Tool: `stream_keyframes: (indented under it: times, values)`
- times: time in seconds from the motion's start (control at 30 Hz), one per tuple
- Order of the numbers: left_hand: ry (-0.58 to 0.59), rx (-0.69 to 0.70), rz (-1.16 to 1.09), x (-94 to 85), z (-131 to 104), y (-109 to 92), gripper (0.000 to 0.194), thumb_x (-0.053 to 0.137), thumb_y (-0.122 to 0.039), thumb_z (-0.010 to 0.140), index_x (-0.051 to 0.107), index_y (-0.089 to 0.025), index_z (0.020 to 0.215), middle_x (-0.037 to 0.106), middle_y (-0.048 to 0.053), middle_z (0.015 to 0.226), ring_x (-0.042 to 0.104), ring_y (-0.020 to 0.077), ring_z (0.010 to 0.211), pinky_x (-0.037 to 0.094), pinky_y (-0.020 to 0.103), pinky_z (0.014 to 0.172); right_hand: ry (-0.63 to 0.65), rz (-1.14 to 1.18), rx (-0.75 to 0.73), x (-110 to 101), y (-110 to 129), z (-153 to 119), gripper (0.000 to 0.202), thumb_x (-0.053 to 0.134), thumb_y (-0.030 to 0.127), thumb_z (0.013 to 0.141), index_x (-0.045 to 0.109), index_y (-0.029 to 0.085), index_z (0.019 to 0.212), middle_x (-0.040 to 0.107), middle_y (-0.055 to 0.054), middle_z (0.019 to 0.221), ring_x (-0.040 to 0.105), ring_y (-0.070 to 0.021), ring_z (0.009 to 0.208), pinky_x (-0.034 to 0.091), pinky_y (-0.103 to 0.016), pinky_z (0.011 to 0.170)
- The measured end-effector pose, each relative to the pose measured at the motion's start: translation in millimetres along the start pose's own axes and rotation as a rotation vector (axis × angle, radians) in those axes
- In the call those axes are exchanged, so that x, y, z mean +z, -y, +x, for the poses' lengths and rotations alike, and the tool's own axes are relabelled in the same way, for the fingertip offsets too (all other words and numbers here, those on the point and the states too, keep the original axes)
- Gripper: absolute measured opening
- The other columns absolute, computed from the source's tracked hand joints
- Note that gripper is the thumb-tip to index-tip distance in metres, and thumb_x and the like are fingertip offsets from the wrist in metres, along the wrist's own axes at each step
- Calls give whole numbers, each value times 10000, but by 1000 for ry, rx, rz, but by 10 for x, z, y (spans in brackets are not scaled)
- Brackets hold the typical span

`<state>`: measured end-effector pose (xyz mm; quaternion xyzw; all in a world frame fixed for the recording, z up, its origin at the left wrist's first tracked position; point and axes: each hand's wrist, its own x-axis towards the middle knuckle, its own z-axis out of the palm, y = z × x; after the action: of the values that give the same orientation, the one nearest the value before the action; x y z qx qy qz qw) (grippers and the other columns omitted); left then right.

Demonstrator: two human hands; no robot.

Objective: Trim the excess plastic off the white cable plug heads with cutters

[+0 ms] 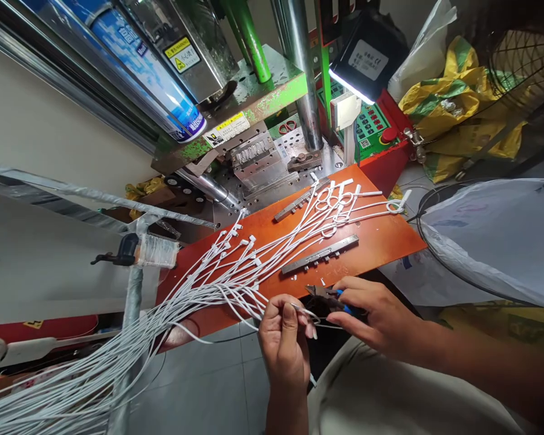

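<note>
My left hand (284, 338) is closed, thumb against fingers, on a thin white cable (304, 310) near the board's front edge. Just right of it, my right hand (376, 311) grips cutting pliers with blue handles (323, 294); their dark jaws point left over the edge of the orange board (381, 244). A large bundle of white cables (185, 308) runs from the lower left onto the board, several ending in small white connectors and loops. Between the cables and my hands lies a metal mould bar (321, 255). A second mould bar (294, 205) rests farther back, partly under cables.
Behind the board stands a press with a green plate (276, 96) and steel columns. A lit lamp (367, 57) hangs above a red control box (385, 145). A spray can (149, 72) is at upper left, a wrapped stand (133, 302) below it, a white-lined basket (489, 235) at right.
</note>
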<state>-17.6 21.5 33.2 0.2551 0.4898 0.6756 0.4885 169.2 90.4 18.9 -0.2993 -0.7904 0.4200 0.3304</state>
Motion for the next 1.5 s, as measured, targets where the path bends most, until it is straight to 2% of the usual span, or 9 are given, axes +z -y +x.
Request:
stream_keyframes:
  times: [0.13,0.27,0.43,0.7,0.9,1.0,1.13,1.3,1.5]
  values:
    - [20,-17,-29,38,17,48,328,871,-446,962,703,-184,856,595,-44,639,523,62,484,482,150,494,70,389,160,66,86,75,312,684,452,1090,750,195,927,699,-54,960,656,-194,871,494,-308,801]
    - [-39,-5,39,27,0,125,311,886,-463,948,757,-179,951,677,-14,686,598,85,564,524,161,575,41,555,241,191,140,100,308,698,434,1060,726,190,873,664,-37,917,612,-186,838,476,-311,786]
    - [45,7,226,-27,-77,174,252,858,-407,977,815,-170,1048,739,56,943,717,177,836,593,245,760,-62,529,266,272,122,81,249,725,360,1025,676,199,842,608,-13,875,561,-173,806,448,-301,755]
    - [114,29,258,-53,-124,178,141,812,-320,1015,840,-185,991,665,28,946,678,153,841,560,221,761,-68,480,262,255,120,67,253,726,363,1032,688,201,840,622,-18,878,580,-178,817,450,-301,758]
    - [162,-10,227,-10,-91,115,236,740,-382,1067,799,-169,986,696,44,943,701,175,893,568,258,845,22,466,272,35,143,113,228,751,372,1022,724,194,882,654,-22,913,616,-175,837,464,-294,766]
    - [174,-123,214,-6,-113,95,309,752,-445,1055,746,-164,926,693,17,778,661,129,676,540,228,694,-23,447,268,-83,148,153,184,716,336,1045,758,196,933,670,-29,940,638,-179,873,477,-293,791]
    - [204,-240,277,-46,-132,111,343,784,-492,1021,743,-162,935,631,-33,666,436,46,449,338,164,454,-57,451,235,-134,141,194,187,715,328,1040,736,194,911,656,-26,906,617,-179,842,477,-295,757]
    - [265,-67,489,-82,-108,75,281,772,-429,1032,857,-162,1012,769,57,852,707,167,777,581,240,744,-17,355,155,-185,133,210,138,685,261,1047,708,203,924,653,-22,904,602,-174,822,463,-297,742]
    - [251,3,547,-10,-124,45,234,744,-381,1050,870,-191,1100,810,67,927,745,200,835,606,272,788,-53,349,134,-203,109,213,168,683,271,1060,703,206,907,660,-18,908,604,-174,840,471,-299,782]
